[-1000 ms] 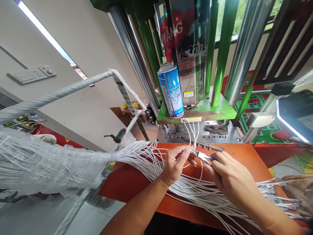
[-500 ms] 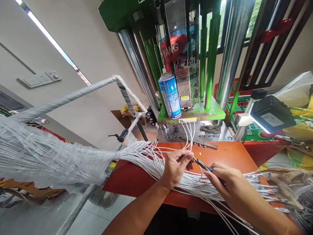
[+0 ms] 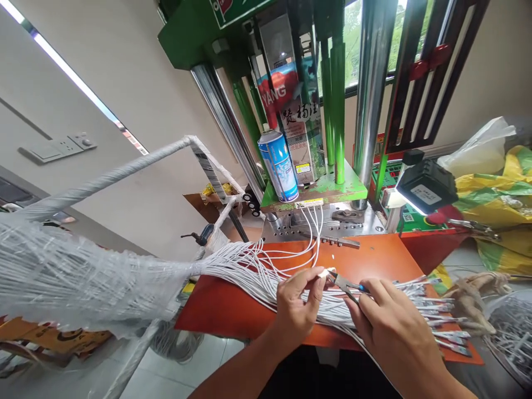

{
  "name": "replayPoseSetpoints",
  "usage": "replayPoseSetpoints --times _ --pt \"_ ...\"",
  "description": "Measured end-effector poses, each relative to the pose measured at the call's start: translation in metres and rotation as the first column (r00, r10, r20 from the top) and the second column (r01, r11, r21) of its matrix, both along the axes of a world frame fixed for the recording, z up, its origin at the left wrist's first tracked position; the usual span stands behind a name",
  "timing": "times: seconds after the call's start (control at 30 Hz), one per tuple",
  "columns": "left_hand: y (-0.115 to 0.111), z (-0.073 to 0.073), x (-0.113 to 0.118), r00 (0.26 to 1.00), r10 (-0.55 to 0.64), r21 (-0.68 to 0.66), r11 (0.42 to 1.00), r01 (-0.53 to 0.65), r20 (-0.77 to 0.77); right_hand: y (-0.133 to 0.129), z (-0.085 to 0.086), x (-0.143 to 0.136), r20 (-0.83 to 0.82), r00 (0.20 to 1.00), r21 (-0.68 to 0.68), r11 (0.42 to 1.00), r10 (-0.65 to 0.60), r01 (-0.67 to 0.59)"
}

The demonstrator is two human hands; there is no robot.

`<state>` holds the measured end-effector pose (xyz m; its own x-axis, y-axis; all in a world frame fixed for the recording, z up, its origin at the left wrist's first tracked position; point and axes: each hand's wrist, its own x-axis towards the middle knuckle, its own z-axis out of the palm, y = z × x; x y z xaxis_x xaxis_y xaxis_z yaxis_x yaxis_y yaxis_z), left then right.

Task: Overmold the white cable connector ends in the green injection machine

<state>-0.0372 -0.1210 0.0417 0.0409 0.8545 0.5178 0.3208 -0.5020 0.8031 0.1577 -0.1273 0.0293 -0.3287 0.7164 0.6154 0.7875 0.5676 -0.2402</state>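
Between the thumb and forefinger of my left hand (image 3: 297,299) is a small white plastic piece (image 3: 325,272); my fingers cover part of it. My right hand (image 3: 388,313) is wrapped round cutting pliers (image 3: 344,285) with a bit of blue on the handle. The plier jaws are at the right side of the white piece, seemingly touching it. Beneath both hands runs a thick bundle of white cables (image 3: 245,282) across the orange-red table (image 3: 366,257). A few cables curve up from it to the green press (image 3: 344,191).
A blue spray can (image 3: 278,166) stands on the press plate. A metal bar (image 3: 341,241) lies at the table's back edge. On the right are a black lamp (image 3: 428,185) and yellow bags (image 3: 482,199). Plastic film (image 3: 103,282) wraps the cables at left.
My view has shifted slightly to the right. The white piece now shows in my left fingertips, and the pliers' handles look wider apart. Both hands sit a little lower in view.
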Motion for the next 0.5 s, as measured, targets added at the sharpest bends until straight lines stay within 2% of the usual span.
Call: replayPoseSetpoints --times 0.07,0.13,0.2,0.3,0.5 --pt "-0.002 -0.007 0.0 0.985 0.104 0.208 0.975 -0.074 -0.136 -0.002 -0.002 -0.002 0.003 1.0 0.014 1.0 -0.022 0.022" --pt "-0.003 -0.011 0.001 0.95 0.211 0.397 0.912 -0.106 -0.23 -0.003 -0.003 -0.003 -0.016 0.999 -0.002 1.0 -0.028 0.028" --pt "-0.002 -0.012 0.001 0.912 0.296 0.524 0.844 -0.111 -0.285 -0.003 -0.005 -0.004 -0.034 0.999 -0.029 1.0 -0.007 0.006" --pt "-0.002 -0.013 0.001 0.876 0.369 0.588 0.798 -0.128 -0.311 0.0 -0.007 -0.003 -0.033 0.999 -0.06 0.997 0.039 -0.041" --pt "-0.004 -0.018 -0.004 0.874 0.371 0.573 0.808 -0.137 -0.314 0.013 0.002 0.008 -0.025 0.983 -0.069 0.981 0.181 -0.183"
